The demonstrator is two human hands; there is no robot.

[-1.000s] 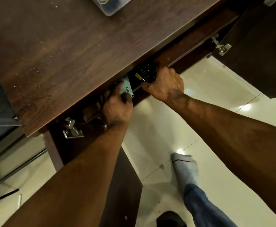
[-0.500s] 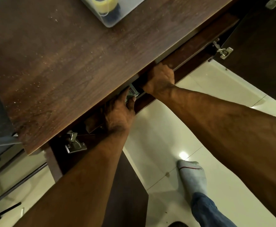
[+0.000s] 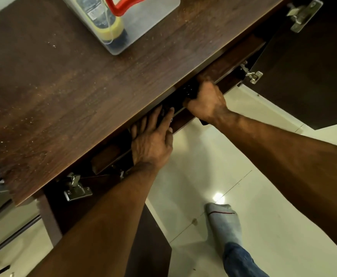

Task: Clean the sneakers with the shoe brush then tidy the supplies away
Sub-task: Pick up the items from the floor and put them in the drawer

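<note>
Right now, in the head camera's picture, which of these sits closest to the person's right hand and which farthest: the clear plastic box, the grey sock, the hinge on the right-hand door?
From the right hand, as the picture shows it:
1. Hinge on the right-hand door, just up and right of the hand.
2. Clear plastic box, on the wooden top, up and left.
3. Grey sock, on the floor below; not much farther than the box.

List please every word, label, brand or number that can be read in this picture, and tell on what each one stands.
No text can be read.
Label on the bottle inside the clear plastic box: small print is there, but too blurred to read.
Dark object gripped by the right hand under the cabinet top: pale marks only, not legible.
Sock: a red stripe, no lettering.
</note>
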